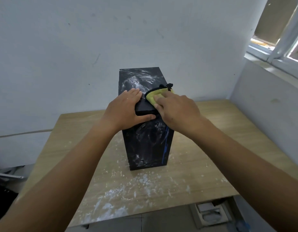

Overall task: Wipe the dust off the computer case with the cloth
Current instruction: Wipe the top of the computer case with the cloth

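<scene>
Case (pixel 148 145), one, left hand (pixel 126 111) gripping, right hand (pixel 177 111) pressing one cloth (pixel 153 96)

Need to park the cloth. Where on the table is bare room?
Bare table right of the computer case, up to the side wall, and left of it. White dust lies in front. Crowded: case top, with left hand, right hand and cloth.

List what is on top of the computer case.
White dust, the left hand gripping the case edge, the right hand pressing a yellow cloth. Surface beneath them is hidden.
</scene>
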